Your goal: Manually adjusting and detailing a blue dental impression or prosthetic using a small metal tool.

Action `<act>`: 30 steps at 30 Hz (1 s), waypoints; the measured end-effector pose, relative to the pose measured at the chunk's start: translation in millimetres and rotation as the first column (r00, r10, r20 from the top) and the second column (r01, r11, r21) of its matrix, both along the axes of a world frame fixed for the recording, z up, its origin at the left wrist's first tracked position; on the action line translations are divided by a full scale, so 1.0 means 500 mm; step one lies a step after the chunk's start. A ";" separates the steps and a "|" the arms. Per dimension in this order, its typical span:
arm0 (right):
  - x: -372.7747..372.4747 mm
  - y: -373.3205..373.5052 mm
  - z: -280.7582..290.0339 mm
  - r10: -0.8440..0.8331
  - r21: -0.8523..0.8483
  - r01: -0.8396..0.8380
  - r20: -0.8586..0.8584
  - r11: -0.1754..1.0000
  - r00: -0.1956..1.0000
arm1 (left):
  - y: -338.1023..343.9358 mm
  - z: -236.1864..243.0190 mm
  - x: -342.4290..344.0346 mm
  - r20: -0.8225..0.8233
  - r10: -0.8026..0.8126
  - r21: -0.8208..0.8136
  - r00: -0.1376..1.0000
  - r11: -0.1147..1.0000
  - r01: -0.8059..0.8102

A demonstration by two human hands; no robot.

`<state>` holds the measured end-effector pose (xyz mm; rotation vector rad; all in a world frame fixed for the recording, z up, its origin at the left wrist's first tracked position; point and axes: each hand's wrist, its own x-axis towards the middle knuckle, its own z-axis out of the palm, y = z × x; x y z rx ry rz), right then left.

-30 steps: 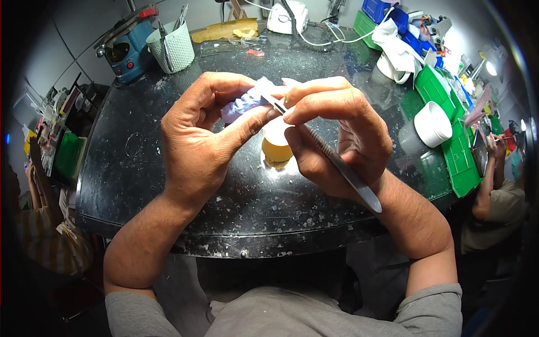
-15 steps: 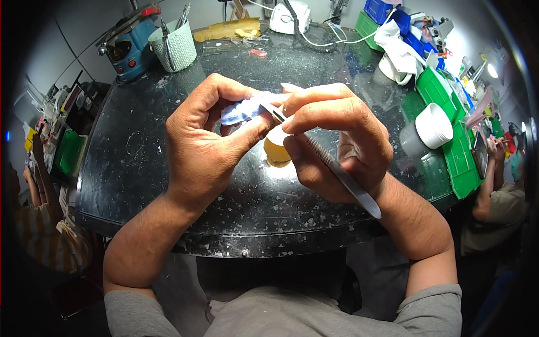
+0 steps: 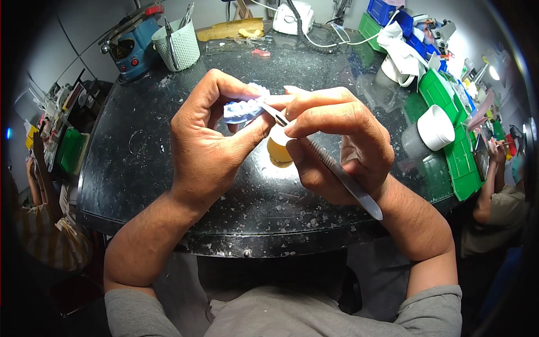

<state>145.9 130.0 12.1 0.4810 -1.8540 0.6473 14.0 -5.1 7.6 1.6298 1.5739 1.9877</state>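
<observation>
While the left hand (image 3: 205,135) pinches a pale blue tooth model (image 3: 241,111) between thumb and fingers, slightly above the centre of the frame, the right hand (image 3: 351,140) holds a metal knife (image 3: 345,177) pinched in its fingers. The tip is at the model's right end; whether it touches, I cannot tell.

You have a big black counter (image 3: 129,168) with white specks before you, a pale wall (image 3: 211,14) behind it, and a bright lamp (image 3: 494,73) shining to your right.
</observation>
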 end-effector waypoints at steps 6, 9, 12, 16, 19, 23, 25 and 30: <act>0.000 0.003 0.001 -0.012 0.007 0.012 -0.007 1.000 1.000 | -0.001 -0.001 -0.005 0.000 -0.035 -0.014 0.999 0.999 0.035; -0.001 0.004 0.001 -0.001 -0.009 0.001 -0.004 1.000 1.000 | 0.008 -0.007 -0.010 0.085 -0.132 0.053 0.988 0.990 0.128; -0.004 0.011 -0.001 -0.030 -0.007 0.029 -0.044 1.000 0.999 | 0.014 -0.010 -0.014 0.162 -0.236 0.122 0.958 0.968 0.218; -0.001 0.015 0.002 -0.027 -0.034 0.026 -0.058 0.999 0.998 | 0.016 -0.011 -0.013 0.183 -0.258 0.130 0.949 0.963 0.237; -0.004 0.012 -0.001 -0.023 -0.051 0.021 -0.051 0.998 0.998 | 0.018 -0.004 -0.007 0.137 -0.209 0.140 0.968 0.972 0.190; -0.001 0.012 0.004 -0.033 -0.011 0.033 -0.036 0.999 0.999 | 0.018 -0.003 -0.013 0.093 -0.208 0.142 0.974 0.971 0.194; -0.003 0.008 0.005 -0.026 -0.014 0.025 -0.040 1.000 0.999 | 0.014 -0.001 -0.014 0.122 -0.215 0.141 0.969 0.970 0.198; -0.004 0.008 0.003 -0.022 -0.018 0.022 -0.051 1.000 0.998 | 0.013 0.000 -0.012 0.137 -0.195 0.104 0.971 0.978 0.182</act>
